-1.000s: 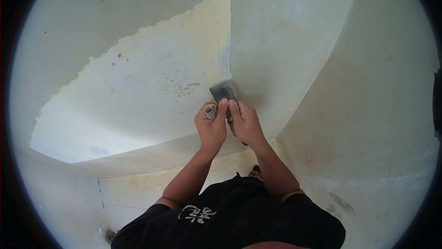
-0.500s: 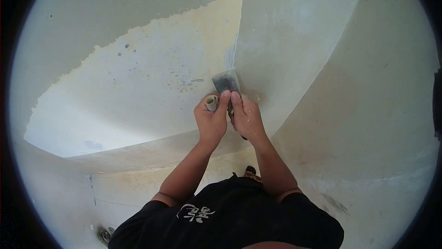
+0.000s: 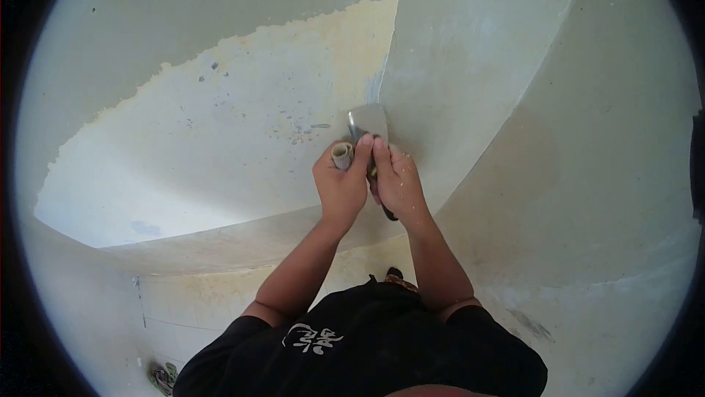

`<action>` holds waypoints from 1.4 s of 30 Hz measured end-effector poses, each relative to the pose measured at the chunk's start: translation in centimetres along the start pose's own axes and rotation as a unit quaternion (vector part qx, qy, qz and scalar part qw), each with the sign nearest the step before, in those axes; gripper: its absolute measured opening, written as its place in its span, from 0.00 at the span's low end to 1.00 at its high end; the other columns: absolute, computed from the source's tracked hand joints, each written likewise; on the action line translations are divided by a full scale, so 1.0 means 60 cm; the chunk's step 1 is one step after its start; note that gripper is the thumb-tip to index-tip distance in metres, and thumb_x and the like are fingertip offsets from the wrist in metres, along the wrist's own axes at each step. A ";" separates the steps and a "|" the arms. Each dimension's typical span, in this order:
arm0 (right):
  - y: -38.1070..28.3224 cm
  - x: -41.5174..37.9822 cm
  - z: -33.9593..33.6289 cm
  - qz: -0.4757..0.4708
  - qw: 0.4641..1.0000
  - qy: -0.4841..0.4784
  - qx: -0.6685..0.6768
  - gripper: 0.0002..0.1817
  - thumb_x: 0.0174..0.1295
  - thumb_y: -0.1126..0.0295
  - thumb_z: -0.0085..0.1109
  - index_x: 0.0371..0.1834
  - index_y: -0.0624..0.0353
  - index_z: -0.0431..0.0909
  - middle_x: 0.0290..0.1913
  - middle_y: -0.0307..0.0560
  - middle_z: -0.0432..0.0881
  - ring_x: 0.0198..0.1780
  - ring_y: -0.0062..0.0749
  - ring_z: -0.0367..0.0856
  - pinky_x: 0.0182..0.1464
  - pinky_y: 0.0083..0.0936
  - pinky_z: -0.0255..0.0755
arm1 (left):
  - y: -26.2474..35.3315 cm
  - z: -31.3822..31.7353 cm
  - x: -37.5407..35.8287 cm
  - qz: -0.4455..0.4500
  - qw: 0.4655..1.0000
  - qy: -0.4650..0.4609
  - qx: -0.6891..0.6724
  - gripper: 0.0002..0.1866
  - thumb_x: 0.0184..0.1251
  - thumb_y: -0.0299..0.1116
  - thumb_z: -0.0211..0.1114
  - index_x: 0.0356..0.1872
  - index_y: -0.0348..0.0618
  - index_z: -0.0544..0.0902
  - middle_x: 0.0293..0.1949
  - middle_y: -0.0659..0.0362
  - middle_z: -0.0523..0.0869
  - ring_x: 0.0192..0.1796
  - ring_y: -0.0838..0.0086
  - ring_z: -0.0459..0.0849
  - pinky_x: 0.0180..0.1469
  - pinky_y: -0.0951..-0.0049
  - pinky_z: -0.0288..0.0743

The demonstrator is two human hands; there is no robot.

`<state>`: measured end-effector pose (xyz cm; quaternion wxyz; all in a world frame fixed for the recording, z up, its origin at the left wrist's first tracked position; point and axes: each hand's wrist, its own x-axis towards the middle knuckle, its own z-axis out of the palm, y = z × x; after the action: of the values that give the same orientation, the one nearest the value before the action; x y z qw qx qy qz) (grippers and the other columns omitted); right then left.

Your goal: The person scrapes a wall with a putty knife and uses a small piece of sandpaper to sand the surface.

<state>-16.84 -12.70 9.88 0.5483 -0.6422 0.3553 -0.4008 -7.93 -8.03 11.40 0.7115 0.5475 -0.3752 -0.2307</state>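
1. Right hand: fingers clamped on the scraper, thumb lying along its neck; the undersides are hidden.
2. Left hand: fingers curled about a hollow roll, thumb close beside the right thumb at the scraper. Whether its fingertips also grip the handle cannot be told.
3. Scraper: centre of the frame, blade toward the top, handle end showing below the right hand.
4. Recommended practice, in my judgement: hold the blade at a low angle, press evenly with both thumbs, work in short strokes and avoid gouging with a corner.
5. Paint edge: just above the blade, running toward the top of the frame.
6. Bare patch: left and upper left, ragged along its upper border, with dark marks.
7. Dark shirt: lower centre.
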 end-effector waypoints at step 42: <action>-0.062 -0.003 -0.004 0.014 0.995 -0.022 0.094 0.28 0.77 0.48 0.37 0.28 0.60 0.73 0.12 0.36 0.67 0.10 0.20 0.65 0.12 0.22 0.58 | 0.063 0.017 0.007 0.029 0.999 0.006 -0.014 0.17 0.68 0.35 0.68 0.19 0.41 0.77 0.17 0.68 0.75 0.21 0.87 0.69 0.22 0.79 0.62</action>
<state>-17.06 -12.07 13.56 0.6195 -0.5916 0.3125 -0.4106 -8.78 -7.85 15.25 0.7276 0.5277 -0.3835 -0.2124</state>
